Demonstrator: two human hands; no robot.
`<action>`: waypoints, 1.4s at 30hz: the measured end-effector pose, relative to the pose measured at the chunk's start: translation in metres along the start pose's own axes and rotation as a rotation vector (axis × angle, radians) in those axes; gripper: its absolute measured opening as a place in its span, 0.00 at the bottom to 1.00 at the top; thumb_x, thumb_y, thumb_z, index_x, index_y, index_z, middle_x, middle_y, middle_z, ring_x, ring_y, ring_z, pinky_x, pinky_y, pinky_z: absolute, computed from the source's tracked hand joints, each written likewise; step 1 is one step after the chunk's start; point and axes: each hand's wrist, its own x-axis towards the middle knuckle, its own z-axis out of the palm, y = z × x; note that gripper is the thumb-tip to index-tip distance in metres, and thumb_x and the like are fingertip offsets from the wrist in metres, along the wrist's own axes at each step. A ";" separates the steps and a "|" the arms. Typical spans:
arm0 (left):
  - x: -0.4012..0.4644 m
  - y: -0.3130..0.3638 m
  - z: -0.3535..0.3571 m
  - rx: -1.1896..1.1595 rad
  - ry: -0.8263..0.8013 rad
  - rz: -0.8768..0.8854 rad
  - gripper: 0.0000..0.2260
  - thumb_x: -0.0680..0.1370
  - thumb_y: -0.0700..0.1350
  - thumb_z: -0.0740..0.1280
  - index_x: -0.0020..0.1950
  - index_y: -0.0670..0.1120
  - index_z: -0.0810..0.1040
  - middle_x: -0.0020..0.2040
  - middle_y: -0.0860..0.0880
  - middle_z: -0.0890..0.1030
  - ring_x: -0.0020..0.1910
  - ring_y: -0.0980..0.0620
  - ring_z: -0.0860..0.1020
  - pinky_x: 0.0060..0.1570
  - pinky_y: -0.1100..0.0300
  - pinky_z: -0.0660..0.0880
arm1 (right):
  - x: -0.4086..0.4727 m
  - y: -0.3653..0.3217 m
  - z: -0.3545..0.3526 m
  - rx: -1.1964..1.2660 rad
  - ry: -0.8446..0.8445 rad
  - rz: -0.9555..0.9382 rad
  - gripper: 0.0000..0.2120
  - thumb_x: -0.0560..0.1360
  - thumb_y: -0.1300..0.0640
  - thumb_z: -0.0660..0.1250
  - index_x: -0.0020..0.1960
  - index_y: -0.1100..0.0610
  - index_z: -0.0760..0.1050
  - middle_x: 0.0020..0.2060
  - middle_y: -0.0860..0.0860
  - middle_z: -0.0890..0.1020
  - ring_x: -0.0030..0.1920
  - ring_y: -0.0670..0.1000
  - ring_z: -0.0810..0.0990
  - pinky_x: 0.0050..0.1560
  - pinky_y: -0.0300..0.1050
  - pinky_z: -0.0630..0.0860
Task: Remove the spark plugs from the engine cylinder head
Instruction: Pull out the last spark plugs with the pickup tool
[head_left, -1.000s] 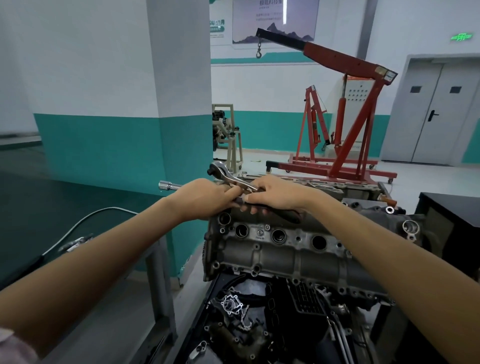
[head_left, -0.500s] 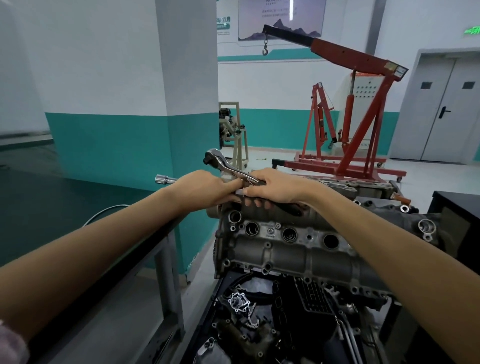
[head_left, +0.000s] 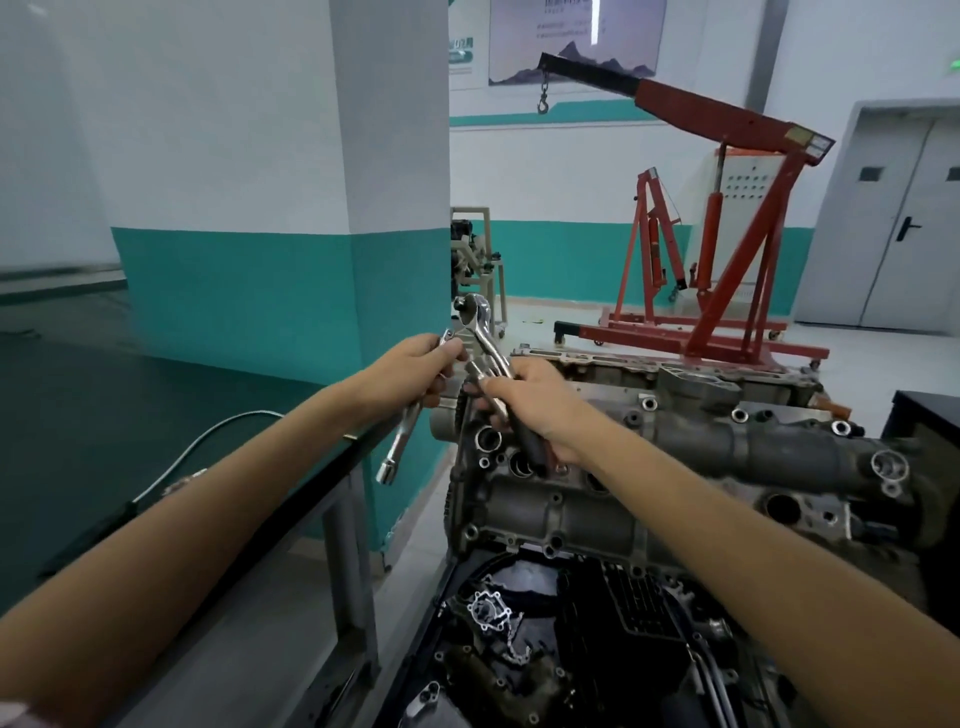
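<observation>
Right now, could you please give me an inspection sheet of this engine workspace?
Surface: metal bench frame left of the engine; a dark tray below it.
Job's things: cylinder head with open round bores facing the camera; no spark plug visible. Ratchet wrench, head raised; extension bar hanging down.
Clutter: loose parts and a chain in the tray.
Grippers: left hand grips the extension bar; right hand grips the ratchet wrench handle.
Cables: grey cable curving at left.
Surroundings: red engine hoist, grey double door, teal-and-white pillar.
</observation>
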 end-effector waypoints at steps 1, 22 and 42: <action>-0.002 0.000 0.004 -0.145 -0.007 -0.007 0.10 0.82 0.48 0.58 0.44 0.44 0.71 0.30 0.53 0.69 0.25 0.60 0.67 0.24 0.67 0.65 | 0.002 -0.001 0.011 0.009 0.039 -0.010 0.07 0.76 0.66 0.60 0.51 0.68 0.74 0.42 0.64 0.79 0.37 0.51 0.75 0.35 0.43 0.74; -0.076 -0.149 -0.149 -0.242 0.723 -0.585 0.12 0.82 0.46 0.56 0.43 0.40 0.72 0.35 0.43 0.75 0.26 0.51 0.74 0.20 0.67 0.64 | 0.070 0.044 0.255 0.357 0.027 0.236 0.08 0.79 0.64 0.53 0.43 0.58 0.66 0.35 0.53 0.73 0.25 0.46 0.75 0.28 0.37 0.73; -0.034 -0.241 -0.167 0.891 0.195 -0.514 0.17 0.79 0.44 0.62 0.66 0.38 0.68 0.61 0.38 0.73 0.61 0.42 0.72 0.57 0.56 0.66 | 0.123 0.108 0.315 -0.471 -0.077 0.338 0.27 0.78 0.57 0.53 0.71 0.68 0.49 0.68 0.60 0.60 0.68 0.59 0.61 0.65 0.48 0.60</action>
